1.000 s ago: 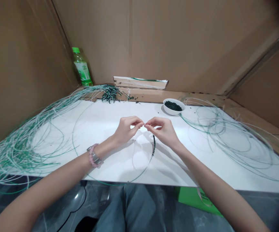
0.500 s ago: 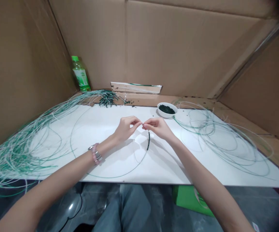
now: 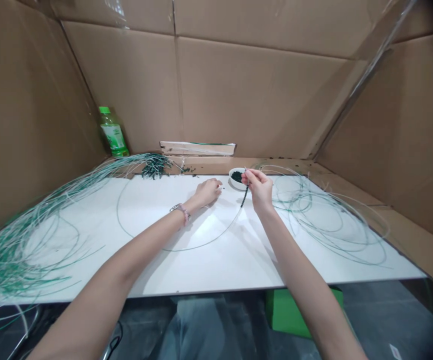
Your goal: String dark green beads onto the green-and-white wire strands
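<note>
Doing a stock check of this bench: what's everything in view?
bottle: 1, green cap, back left corner
card strip: 1, tan and white, against back wall
cardboard walls: several, brown, behind and beside table
table: 1, white, centre
bowl: 1, white, back of table
beads: many, dark green, in bowl
bead bunch: 1, dark green, back left of table
cord heap: 1, green and white, left
cord coils: several, green and white, right
beaded cord: 1, green with dark beads, mid-table
box: 1, green, below table
bracelet: 1, pink and metal, left wrist
left hand: 1, curled, just above table
right hand: 1, pinching beaded cord near bowl
</note>
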Available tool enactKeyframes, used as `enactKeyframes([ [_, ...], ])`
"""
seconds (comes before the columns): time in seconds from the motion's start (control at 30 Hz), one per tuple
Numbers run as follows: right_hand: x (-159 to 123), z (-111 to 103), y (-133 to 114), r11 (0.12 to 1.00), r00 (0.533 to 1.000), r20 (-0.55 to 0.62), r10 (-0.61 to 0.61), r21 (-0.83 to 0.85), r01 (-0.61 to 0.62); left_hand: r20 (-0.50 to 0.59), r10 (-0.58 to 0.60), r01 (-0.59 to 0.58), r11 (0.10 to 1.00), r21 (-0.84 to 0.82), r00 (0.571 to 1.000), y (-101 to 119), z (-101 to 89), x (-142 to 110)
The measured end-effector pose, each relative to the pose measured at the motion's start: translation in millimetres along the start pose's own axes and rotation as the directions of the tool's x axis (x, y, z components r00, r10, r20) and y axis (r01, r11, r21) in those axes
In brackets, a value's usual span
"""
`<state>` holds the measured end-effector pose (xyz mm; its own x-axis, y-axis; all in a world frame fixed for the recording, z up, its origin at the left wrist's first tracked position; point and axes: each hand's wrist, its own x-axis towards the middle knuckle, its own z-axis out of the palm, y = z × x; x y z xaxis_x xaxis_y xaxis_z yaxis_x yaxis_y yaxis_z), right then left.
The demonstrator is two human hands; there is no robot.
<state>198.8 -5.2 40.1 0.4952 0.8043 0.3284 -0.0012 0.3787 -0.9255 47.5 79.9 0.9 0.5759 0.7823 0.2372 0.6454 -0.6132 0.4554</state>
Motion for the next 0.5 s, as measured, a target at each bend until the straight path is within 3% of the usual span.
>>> enactKeyframes([
  [0.27, -6.3, 5.8, -3.9, 0.999, 0.998, 0.045, 0.035, -0.031, -0.034, 0.039, -0.105, 0.106, 0.994, -0.013, 0.994, 6.6, 17.8, 25.7],
  [0.4, -11.6, 8.3, -6.9, 0.998, 0.996, 0.091, 0.017, -0.061, -0.012, 0.013, -0.121, 0.122, 0.978, -0.168, 0.993, 8.5, 17.1, 24.9],
  [0.5, -16.2, 10.4, -11.4, 0.996, 0.993, 0.116, -0.015, -0.088, 0.025, -0.038, -0.128, 0.105, 0.923, -0.370, 0.991, 10.1, 4.8, 14.4],
])
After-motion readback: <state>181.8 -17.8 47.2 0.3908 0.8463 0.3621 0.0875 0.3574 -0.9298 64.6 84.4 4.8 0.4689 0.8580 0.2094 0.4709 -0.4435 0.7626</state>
